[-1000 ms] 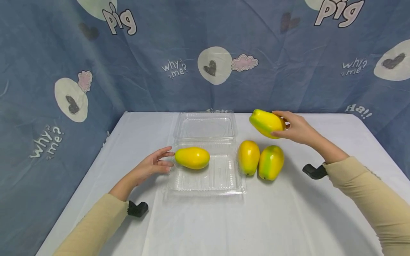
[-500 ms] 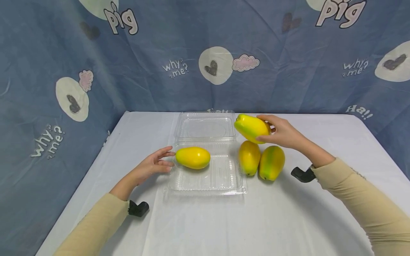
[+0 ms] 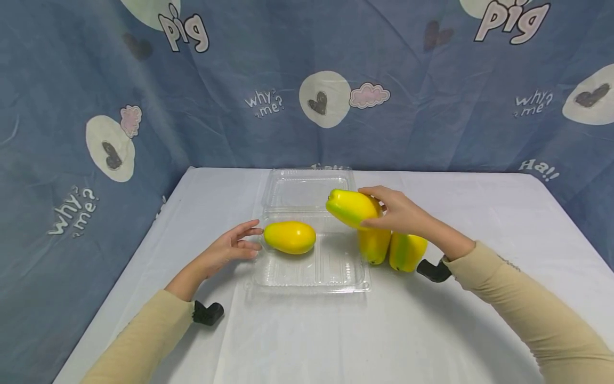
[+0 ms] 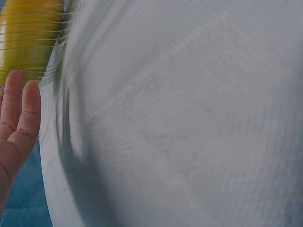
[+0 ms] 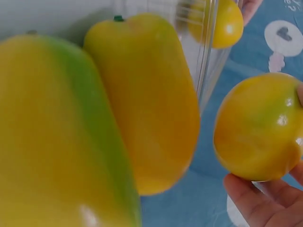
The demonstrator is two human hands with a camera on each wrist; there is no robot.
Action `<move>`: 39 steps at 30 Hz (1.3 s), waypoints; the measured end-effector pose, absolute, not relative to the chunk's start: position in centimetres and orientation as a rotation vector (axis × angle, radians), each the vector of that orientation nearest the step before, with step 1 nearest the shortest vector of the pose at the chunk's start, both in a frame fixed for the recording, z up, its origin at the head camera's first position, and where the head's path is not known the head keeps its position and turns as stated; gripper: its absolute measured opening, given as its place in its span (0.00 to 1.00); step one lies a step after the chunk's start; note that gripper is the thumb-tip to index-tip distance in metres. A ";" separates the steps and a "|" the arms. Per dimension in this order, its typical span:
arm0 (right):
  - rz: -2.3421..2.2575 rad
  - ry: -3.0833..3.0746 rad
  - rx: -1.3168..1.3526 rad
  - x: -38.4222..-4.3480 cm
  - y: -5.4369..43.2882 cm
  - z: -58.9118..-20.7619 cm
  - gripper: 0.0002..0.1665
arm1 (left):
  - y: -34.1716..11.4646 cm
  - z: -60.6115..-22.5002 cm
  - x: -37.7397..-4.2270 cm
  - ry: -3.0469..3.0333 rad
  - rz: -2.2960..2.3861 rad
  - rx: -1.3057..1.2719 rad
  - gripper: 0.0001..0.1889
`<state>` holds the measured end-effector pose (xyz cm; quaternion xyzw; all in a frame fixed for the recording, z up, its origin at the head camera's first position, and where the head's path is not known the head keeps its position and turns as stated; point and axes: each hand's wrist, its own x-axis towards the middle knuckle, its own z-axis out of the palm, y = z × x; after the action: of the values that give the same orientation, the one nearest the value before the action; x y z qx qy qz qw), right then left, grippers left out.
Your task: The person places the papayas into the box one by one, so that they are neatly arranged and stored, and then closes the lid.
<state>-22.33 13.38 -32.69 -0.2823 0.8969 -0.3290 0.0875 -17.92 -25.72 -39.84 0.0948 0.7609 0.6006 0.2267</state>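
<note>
In the head view my right hand point(image 3: 403, 214) grips a yellow-green papaya point(image 3: 352, 208) between thumb and fingers. That papaya is raised over the right side of a clear plastic clamshell box point(image 3: 336, 272), whose lid lies back. Another papaya point(image 3: 290, 237) lies in the box's left half. My left hand point(image 3: 232, 247) is at the box's left edge with fingers extended. In the left wrist view its fingertips reach the ribbed wall, with the yellow fruit behind it. The right wrist view shows the held papaya point(image 5: 258, 127) above the right hand's thumb point(image 5: 246, 196).
Two more papayas stand side by side just right of the box, a yellow one point(image 3: 374, 248) and a green-striped one point(image 3: 406, 253), partly hidden by the right hand and its fruit. A white cloth covers the table point(image 3: 307, 336). A blue printed curtain point(image 3: 249, 133) hangs behind.
My right hand has carried the papaya leftward and nearer to me, from behind the two standing papayas to over the box's right side. The left hand stays in place.
</note>
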 end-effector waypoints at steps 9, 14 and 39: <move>-0.954 2.674 -0.878 -21.8 11.7 -33.3 0.41 | -25.8 -39.9 -18.0 2.087 1.672 0.288 0.42; -0.925 2.697 -0.953 -21.7 10.8 -34.0 0.41 | -25.7 -39.9 -17.9 2.077 1.680 0.285 0.42; -0.625 2.757 -1.050 -20.8 8.0 -35.6 0.42 | -25.7 -39.8 -18.0 2.099 1.662 0.272 0.42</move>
<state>-20.83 7.97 -35.63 -0.3476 0.9123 -0.2068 0.0631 -17.96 -25.66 -39.84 0.0987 0.7602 0.6020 0.2235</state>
